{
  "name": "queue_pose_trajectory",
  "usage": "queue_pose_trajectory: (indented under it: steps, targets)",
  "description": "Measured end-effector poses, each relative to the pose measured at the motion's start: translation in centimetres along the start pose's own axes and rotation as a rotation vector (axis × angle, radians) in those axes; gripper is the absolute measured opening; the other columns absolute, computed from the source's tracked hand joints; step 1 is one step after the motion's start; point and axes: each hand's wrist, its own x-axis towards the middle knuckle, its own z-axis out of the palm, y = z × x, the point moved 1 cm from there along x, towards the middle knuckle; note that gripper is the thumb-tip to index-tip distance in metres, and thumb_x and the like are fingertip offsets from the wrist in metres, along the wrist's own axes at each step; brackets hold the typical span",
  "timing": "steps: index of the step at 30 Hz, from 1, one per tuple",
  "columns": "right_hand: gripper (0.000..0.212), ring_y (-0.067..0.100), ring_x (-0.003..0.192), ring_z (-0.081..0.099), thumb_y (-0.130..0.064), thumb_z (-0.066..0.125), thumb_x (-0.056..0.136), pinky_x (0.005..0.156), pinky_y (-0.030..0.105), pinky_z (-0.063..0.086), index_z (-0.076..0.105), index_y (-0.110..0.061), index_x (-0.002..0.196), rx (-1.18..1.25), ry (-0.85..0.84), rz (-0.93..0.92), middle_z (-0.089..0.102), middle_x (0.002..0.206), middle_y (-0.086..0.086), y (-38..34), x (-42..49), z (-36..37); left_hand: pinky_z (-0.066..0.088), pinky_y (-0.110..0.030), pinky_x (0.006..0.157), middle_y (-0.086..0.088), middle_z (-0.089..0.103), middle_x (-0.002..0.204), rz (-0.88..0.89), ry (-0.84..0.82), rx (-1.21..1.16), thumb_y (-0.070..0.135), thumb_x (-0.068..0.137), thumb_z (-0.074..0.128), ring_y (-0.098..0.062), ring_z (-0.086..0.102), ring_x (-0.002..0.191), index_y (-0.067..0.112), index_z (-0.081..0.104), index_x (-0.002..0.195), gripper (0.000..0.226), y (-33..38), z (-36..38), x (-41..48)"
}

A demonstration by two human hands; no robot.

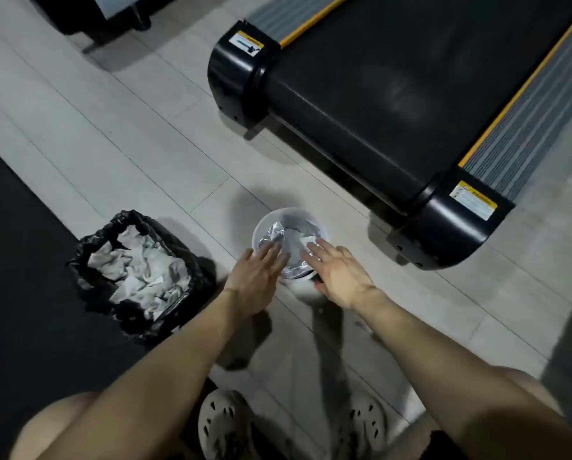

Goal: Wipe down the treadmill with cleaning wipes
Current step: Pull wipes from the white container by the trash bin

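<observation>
Treadmill (394, 94) stands at the upper right on the tiled floor (128, 137); only its rear end with the black belt and two end caps is in view. Just before its near cap stands a white round tub (264, 225), open on top, with a foil pack of wipes (276, 235) inside.

Both arms reach forward and down to the tub. The left hand (256, 272) lies with straight fingers over the left rim. The right hand (339, 275) has its fingers spread and straight over the right rim. Neither hand grips anything.

Left of the tub, near but apart, is a bin (165, 229) with a black bag, full of crumpled used wipes (138, 270). A dark mat (19, 260) borders the bin. Bare floor lies between tub, bin and treadmill.
</observation>
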Motion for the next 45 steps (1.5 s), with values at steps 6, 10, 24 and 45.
queue_pose_trajectory:
  steps: [6, 10, 24, 45]
  targets:
    - [0.077, 0.022, 0.165, 0.012, -0.054, 0.059, 0.102, 0.134, 0.046, 0.003, 0.033, -0.020, 0.166, -0.071, 0.081, -0.060, 0.034, 0.172, 0.003, 3.6, 3.3, 7.3, -0.003, -0.059, 0.132, -0.004, 0.010, 0.181, 0.037, 0.062, 0.163, 0.064, 0.106, 0.024, -0.028, 0.000, 0.168, 0.026, 0.017, 0.172, 0.077, -3.1, 4.8, 5.8]
    - [0.055, 0.025, 0.138, 0.055, -0.054, 0.067, 0.096, 0.130, 0.051, 0.023, 0.063, -0.021, 0.140, -0.091, 0.270, -0.107, 0.066, 0.130, 0.000, 2.3, 1.9, 9.8, -0.005, -0.062, 0.131, 0.008, 0.017, 0.179, -0.089, -0.002, 0.168, 0.085, 0.098, 0.005, -0.022, 0.008, 0.167, 0.026, 0.016, 0.173, 0.095, -6.1, 6.6, 4.6]
    - [0.032, 0.036, 0.095, 0.073, -0.027, 0.059, 0.098, 0.083, 0.041, 0.060, 0.073, -0.030, 0.126, 0.158, 0.134, 0.149, 0.079, 0.108, 0.005, -0.1, 3.6, 6.5, 0.024, -0.044, 0.133, 0.017, -0.003, 0.180, -0.119, 0.033, -0.398, 0.106, 0.067, 0.052, -0.017, -0.007, 0.166, 0.023, 0.006, 0.174, 0.142, -2.7, 10.3, 3.2]
    - [0.017, 0.027, 0.096, 0.069, -0.033, 0.057, 0.096, 0.082, 0.039, 0.055, 0.067, -0.024, 0.107, 0.140, 0.179, -0.027, 0.071, 0.108, -0.004, 2.2, 4.0, 0.8, 0.033, -0.045, 0.129, 0.020, -0.002, 0.179, -0.151, 0.052, -0.406, 0.115, 0.053, 0.037, -0.015, -0.001, 0.165, 0.026, 0.005, 0.173, 0.153, -2.5, 9.6, 5.0]
